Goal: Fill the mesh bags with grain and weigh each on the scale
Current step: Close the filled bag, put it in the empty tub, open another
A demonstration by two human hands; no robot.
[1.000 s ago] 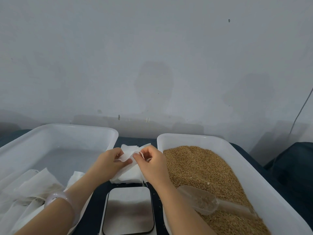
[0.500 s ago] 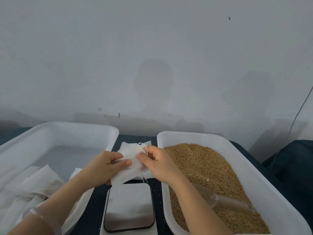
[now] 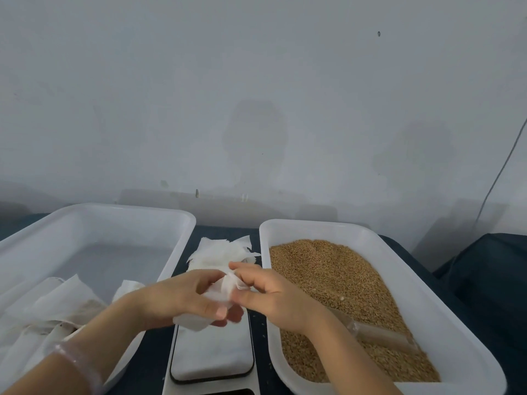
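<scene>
Holding one white mesh bag point(image 3: 221, 292) between both hands, over far end of scale point(image 3: 212, 357); contact with scale unclear. Left hand point(image 3: 182, 297): fingers curled round bag's lower part, thumb across front, gripping it. Right hand point(image 3: 273, 297): fingers pinching bag's top edge, tips motion-blurred. Bag crumpled, lower corner hanging below left hand.

Behind hands, on dark table point(image 3: 154, 366) between the two trays: loose stack of empty bags point(image 3: 222, 252), lying flat.

Right of scale: white grain tray point(image 3: 422, 283), heaped with brown grain point(image 3: 342, 280); clear scoop point(image 3: 379, 334) lying in grain near right forearm, front end hidden by that arm.

Left of scale: second white tray point(image 3: 114, 208), far half bare, near corner holding several white bags point(image 3: 57, 303), some showing brownish contents. Clear bangle point(image 3: 79, 363) on left wrist.

Grey wall point(image 3: 256, 95) behind; thin dark cable point(image 3: 502, 166) running down at far right.
</scene>
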